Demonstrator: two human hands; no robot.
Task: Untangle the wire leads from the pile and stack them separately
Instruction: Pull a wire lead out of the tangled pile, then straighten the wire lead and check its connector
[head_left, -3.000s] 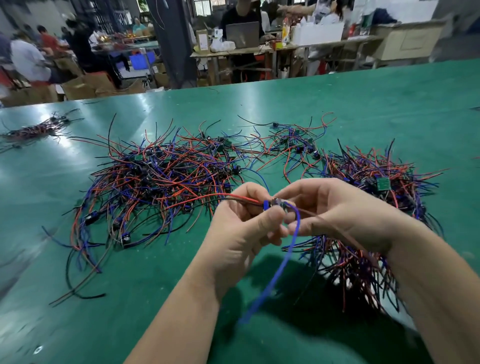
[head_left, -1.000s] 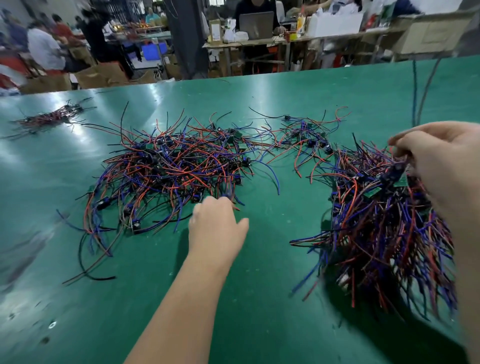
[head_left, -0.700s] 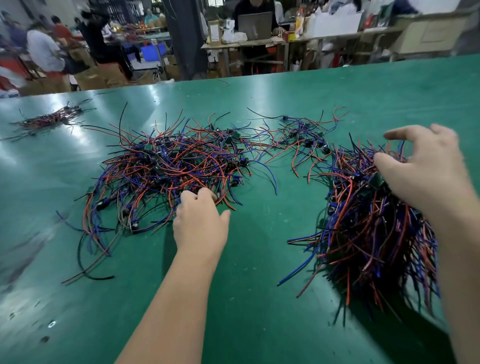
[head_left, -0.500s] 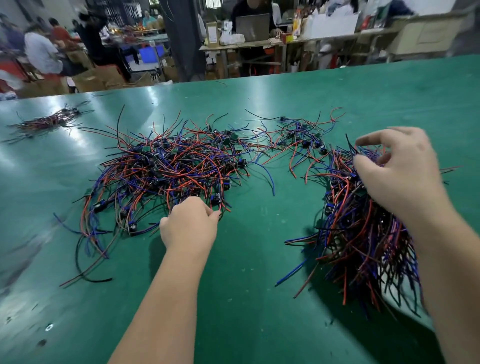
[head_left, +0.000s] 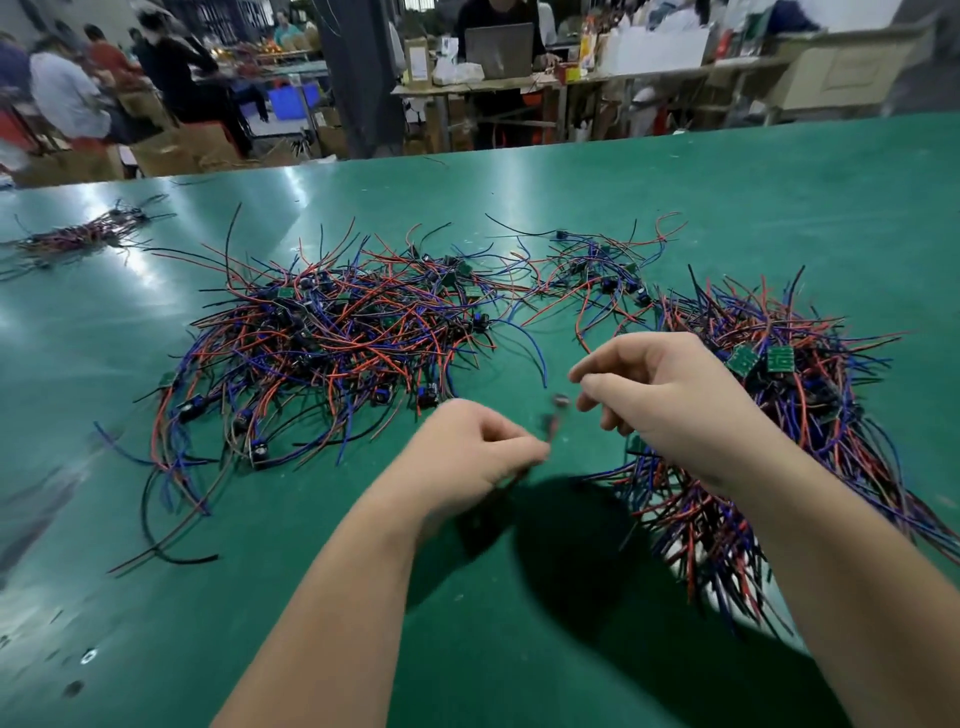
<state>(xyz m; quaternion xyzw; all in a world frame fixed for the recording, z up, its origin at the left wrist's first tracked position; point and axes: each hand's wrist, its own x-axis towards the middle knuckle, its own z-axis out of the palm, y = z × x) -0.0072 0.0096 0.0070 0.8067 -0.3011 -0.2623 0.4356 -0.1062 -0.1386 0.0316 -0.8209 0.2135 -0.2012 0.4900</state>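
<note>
A tangled pile of red, blue and black wire leads (head_left: 332, 353) lies on the green table (head_left: 779, 208), left of centre. A stacked bundle of leads (head_left: 789, 415) with small green boards lies at the right. My left hand (head_left: 467, 457) is lifted in front of the pile and pinches one blurred wire lead (head_left: 553, 415) that sticks up from its fingertips. My right hand (head_left: 660, 400) hovers beside it, left of the stacked bundle, fingers loosely curled and holding nothing.
A smaller clump of leads (head_left: 602, 270) lies behind, between the two heaps. Another small bundle (head_left: 78, 239) lies at the table's far left. Beyond the far edge are people, cardboard boxes and a desk with a laptop (head_left: 498, 49).
My left hand has pulled one lead out of the tangled pile and lifted it toward the middle. My right hand has left the stacked bundle and moved left toward the left hand.
</note>
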